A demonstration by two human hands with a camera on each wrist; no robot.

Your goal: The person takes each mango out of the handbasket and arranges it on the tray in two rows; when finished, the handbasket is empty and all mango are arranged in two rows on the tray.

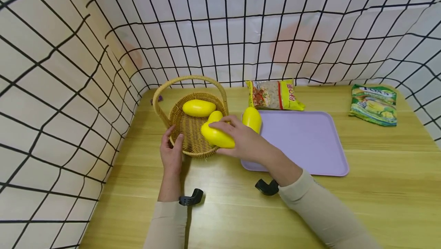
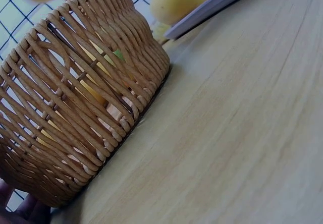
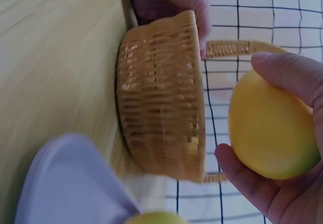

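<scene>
My right hand (image 1: 246,141) grips a yellow mango (image 1: 218,136) above the right side of a wicker basket (image 1: 193,134); thumb and fingers wrap it in the right wrist view. At the basket's left front rim, my left hand (image 1: 171,155) holds the wicker, its thumb and fingers at the edge. Inside the basket, one mango (image 1: 199,108) lies at the back. Another mango (image 1: 215,116) is partly hidden beneath the held one. A further mango (image 1: 252,118) lies at the left edge of a lavender tray (image 1: 299,141).
Behind the tray lies a yellow and clear food packet (image 1: 272,95). A green packet (image 1: 373,105) sits at the far right of the wooden table (image 1: 220,210). A small purple item (image 1: 159,99) is left of the basket's arched handle (image 1: 191,77). Black wire mesh (image 1: 244,30) surrounds the table.
</scene>
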